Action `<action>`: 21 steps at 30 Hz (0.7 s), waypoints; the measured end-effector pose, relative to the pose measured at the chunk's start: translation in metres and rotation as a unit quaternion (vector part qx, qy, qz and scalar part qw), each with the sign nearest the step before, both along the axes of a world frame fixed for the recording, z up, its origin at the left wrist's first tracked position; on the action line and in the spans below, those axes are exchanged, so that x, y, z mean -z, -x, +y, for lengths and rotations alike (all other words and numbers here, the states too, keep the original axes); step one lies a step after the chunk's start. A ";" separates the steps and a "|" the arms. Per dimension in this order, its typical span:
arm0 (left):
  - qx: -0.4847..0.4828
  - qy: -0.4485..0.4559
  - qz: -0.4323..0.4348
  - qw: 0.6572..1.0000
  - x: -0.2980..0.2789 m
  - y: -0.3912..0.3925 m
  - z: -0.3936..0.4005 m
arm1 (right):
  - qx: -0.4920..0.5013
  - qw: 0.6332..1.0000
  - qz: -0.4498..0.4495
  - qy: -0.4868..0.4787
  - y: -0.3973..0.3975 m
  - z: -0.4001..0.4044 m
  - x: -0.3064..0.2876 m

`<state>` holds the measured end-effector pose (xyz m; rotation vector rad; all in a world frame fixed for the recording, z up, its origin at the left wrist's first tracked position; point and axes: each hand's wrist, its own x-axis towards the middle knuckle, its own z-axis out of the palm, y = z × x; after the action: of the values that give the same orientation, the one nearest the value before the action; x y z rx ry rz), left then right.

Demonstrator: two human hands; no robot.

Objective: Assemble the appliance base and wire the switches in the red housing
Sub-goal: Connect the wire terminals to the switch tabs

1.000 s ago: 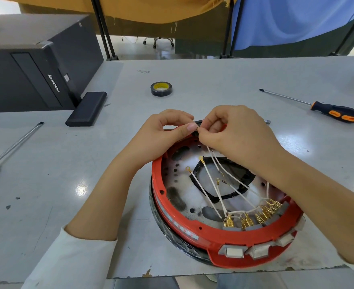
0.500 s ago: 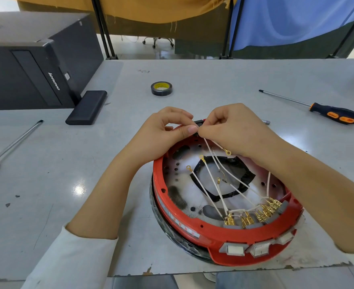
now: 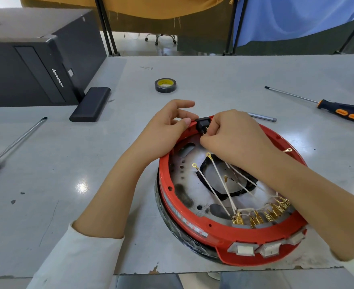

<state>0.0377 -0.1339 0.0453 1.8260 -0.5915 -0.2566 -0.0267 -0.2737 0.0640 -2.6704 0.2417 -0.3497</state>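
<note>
Grey bench seen from above. Black computer tower placed far left. Round red housing set near front edge, white switches fitted in near wall, white wires fanned across inside. Left hand rested on far rim, fingers relaxed, nothing held. Right hand curled, wire end pinched beside black socket. Orange-handled screwdriver laid far right; tape roll beyond housing.

A black computer tower lies at the far left of the grey surface, a flat black block just beside it. Behind the surface hang a yellow cloth and a blue cloth; an office chair base stands on the floor beyond.
</note>
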 end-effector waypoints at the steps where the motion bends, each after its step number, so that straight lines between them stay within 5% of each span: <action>1: 0.001 -0.003 0.001 1.000 0.000 0.000 0.000 | 0.002 1.000 -0.009 0.006 0.001 0.001 0.001; 21: -0.009 -0.011 -0.005 1.000 0.002 0.000 -0.001 | 0.006 0.999 -0.041 -0.028 0.000 0.002 0.010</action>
<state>0.0375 -0.1353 0.0435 1.8527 -0.5813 -0.2440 -0.0264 -0.2717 0.0541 -2.5947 0.2376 -0.4489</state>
